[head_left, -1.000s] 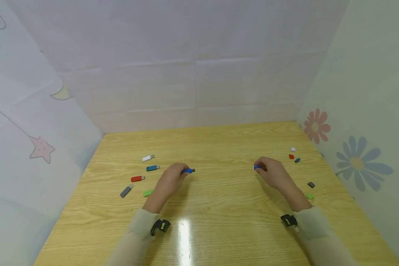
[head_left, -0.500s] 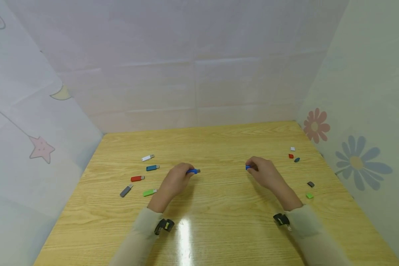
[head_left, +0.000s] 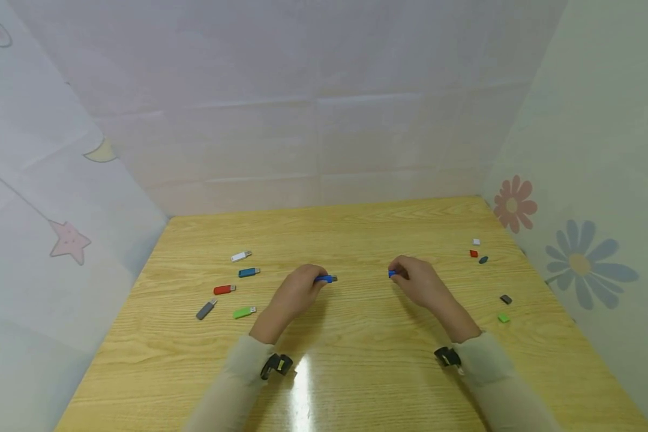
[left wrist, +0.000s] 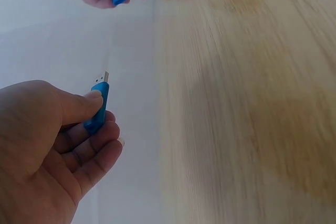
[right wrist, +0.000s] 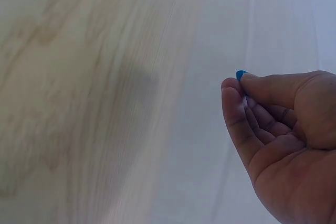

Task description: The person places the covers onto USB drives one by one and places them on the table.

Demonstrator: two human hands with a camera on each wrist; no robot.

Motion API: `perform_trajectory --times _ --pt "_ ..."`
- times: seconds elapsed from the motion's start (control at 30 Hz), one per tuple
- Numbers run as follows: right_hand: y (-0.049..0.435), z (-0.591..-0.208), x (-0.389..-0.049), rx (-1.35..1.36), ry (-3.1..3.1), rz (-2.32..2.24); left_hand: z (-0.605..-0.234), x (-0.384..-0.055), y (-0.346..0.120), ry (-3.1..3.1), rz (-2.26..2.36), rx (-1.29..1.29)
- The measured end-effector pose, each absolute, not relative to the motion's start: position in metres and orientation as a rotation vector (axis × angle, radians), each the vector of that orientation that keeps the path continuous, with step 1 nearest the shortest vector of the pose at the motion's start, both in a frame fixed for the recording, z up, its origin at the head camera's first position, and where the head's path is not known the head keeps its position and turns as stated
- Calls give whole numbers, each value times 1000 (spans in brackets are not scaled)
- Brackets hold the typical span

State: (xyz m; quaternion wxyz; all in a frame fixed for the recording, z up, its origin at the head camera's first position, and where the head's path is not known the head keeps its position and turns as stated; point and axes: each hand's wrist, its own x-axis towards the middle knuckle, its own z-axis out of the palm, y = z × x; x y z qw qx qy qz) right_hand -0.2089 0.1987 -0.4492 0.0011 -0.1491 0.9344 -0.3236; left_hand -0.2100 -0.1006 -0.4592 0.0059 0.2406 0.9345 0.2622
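Observation:
Between thumb and fingers, my left hand [head_left: 297,291] pinches a blue USB stick [left wrist: 98,103] above the table, its metal plug pointing toward the other hand. My right hand [head_left: 422,285] pinches a small blue cap [right wrist: 241,75] by thumb and fingertips. In the head view, stick and cap face each other at nearly the same height, with a gap between them. Much of the cap is hidden by the fingers in the right wrist view.
On the left of the table lie uncapped USB sticks: white [head_left: 240,256], teal [head_left: 249,272], red [head_left: 224,289], grey [head_left: 206,309] and green [head_left: 244,312]. On the right lie loose caps: white [head_left: 476,242], red [head_left: 473,254], teal [head_left: 483,260], grey [head_left: 506,299] and green [head_left: 504,318].
My left hand has moved right with the blue USB stick, and my right hand has come left with the blue cap. The gap between them has narrowed.

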Motion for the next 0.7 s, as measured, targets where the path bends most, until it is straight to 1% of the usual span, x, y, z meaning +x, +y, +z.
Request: perform_trajectory --times 0.7 --pt "179 -451 -210 -542 2893 -1059 -458 -212 -85 2923 799 824"
